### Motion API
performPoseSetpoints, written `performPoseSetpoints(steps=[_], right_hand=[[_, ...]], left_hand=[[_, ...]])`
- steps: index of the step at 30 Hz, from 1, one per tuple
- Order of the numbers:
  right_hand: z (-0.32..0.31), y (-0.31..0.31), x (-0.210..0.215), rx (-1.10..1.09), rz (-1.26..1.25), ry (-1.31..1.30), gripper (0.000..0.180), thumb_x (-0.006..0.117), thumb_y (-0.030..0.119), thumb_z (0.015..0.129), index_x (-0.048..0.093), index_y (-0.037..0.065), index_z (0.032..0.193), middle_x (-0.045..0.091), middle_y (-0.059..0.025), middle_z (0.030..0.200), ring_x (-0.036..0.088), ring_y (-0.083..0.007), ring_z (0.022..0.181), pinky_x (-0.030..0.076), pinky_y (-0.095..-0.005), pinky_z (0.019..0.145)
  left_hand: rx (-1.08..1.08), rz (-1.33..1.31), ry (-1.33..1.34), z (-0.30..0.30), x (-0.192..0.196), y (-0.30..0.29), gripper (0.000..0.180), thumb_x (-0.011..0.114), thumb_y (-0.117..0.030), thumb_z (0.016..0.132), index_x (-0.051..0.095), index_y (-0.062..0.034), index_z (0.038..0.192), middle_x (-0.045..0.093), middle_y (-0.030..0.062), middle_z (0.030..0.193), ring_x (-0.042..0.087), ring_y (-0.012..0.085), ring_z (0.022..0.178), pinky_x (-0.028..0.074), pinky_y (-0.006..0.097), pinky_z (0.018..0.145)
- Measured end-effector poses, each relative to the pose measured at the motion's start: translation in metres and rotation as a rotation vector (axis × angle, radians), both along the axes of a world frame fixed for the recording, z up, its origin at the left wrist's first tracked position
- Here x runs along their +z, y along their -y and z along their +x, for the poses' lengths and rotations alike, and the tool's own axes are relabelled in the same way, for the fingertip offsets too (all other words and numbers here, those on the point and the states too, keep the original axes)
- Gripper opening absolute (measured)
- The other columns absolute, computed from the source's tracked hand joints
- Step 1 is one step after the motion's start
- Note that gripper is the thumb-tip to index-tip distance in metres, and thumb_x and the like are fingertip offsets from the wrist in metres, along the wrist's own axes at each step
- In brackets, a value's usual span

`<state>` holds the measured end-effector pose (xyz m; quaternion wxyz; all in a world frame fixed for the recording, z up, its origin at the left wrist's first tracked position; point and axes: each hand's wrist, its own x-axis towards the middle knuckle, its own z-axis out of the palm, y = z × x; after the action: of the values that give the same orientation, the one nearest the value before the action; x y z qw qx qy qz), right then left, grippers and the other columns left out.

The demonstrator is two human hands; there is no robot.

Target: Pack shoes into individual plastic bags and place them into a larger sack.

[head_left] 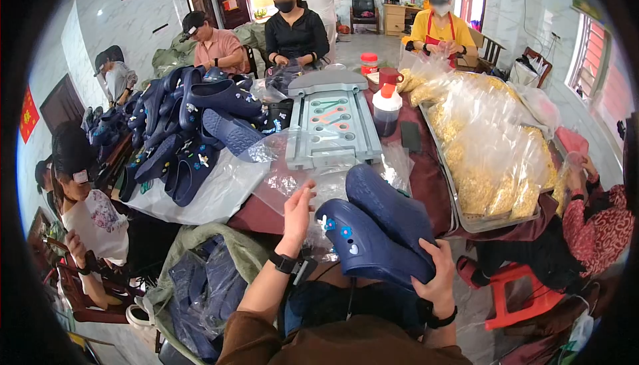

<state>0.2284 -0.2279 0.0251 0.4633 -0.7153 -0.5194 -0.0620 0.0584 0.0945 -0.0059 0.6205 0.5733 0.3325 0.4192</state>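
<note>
My right hand is closed on the heel end of a pair of navy blue clogs, side by side above the table's near edge. The nearer clog has flower and heart charms on its upper; the farther clog shows its sole side. My left hand is raised just left of the pair, fingers stretched upward, with nothing plainly held. Around and behind it lies a clear plastic bag on the table; whether the fingertips touch it I cannot tell.
A heap of navy clogs covers the table's left side. A grey folding stool stands beyond my hands, beside a dark bottle. Trays with bags of yellow pieces lie right. A green sack holds bagged clogs. Several people sit around.
</note>
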Motion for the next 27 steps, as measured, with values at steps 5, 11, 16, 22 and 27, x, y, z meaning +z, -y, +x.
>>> performPoseSetpoints(steps=[5,11,16,22,27], right_hand=[[-0.001,-0.004,-0.002,-0.015,0.011,-0.029,0.077,0.079,0.013,0.052,0.063,0.013,0.128,0.056,-0.0178,0.112,0.062,-0.0393,0.098,0.053,-0.0427,0.082],[-0.001,-0.002,0.001,-0.023,-0.025,-0.007,0.075,0.082,0.016,0.055,0.064,0.015,0.127,0.057,-0.0172,0.109,0.063,-0.0388,0.096,0.053,-0.0428,0.081],[-0.008,-0.003,0.016,0.01,-0.135,-0.026,0.072,0.085,0.022,0.057,0.065,0.017,0.127,0.057,-0.0169,0.109,0.063,-0.0383,0.096,0.054,-0.0434,0.079],[-0.018,-0.011,0.02,0.034,-0.159,0.058,0.071,0.085,0.027,0.059,0.066,0.017,0.126,0.056,-0.0182,0.11,0.063,-0.0393,0.095,0.054,-0.0442,0.08],[-0.022,-0.017,0.002,-0.011,0.023,-0.08,0.069,0.084,0.02,0.059,0.065,0.012,0.126,0.055,-0.0185,0.11,0.062,-0.0391,0.095,0.053,-0.043,0.081]], left_hand=[[0.005,0.429,-0.132,0.005,-0.011,0.006,0.033,0.057,-0.014,0.1,0.066,-0.0007,0.129,0.068,0.0158,0.121,0.063,0.0208,0.109,0.05,0.032,0.09],[-0.07,0.683,-0.379,0.001,0.026,0.013,0.033,0.062,-0.012,0.094,0.067,-0.0044,0.126,0.069,0.0167,0.116,0.069,0.0299,0.097,0.056,0.04,0.078],[-0.049,0.843,-0.59,0.009,0.037,0.001,0.034,0.062,-0.016,0.094,0.066,-0.0078,0.127,0.068,0.017,0.115,0.069,0.0355,0.092,0.056,0.043,0.08],[-0.137,1.009,-0.606,0.016,0.054,0.012,0.032,0.059,-0.014,0.098,0.067,-0.013,0.129,0.064,0.0151,0.12,0.058,0.0379,0.109,0.046,0.045,0.1],[-0.171,1.055,-0.575,0.011,0.065,0.028,0.038,0.058,-0.013,0.098,0.065,-0.0164,0.136,0.054,0.0152,0.14,0.043,0.0398,0.129,0.037,0.048,0.111]])
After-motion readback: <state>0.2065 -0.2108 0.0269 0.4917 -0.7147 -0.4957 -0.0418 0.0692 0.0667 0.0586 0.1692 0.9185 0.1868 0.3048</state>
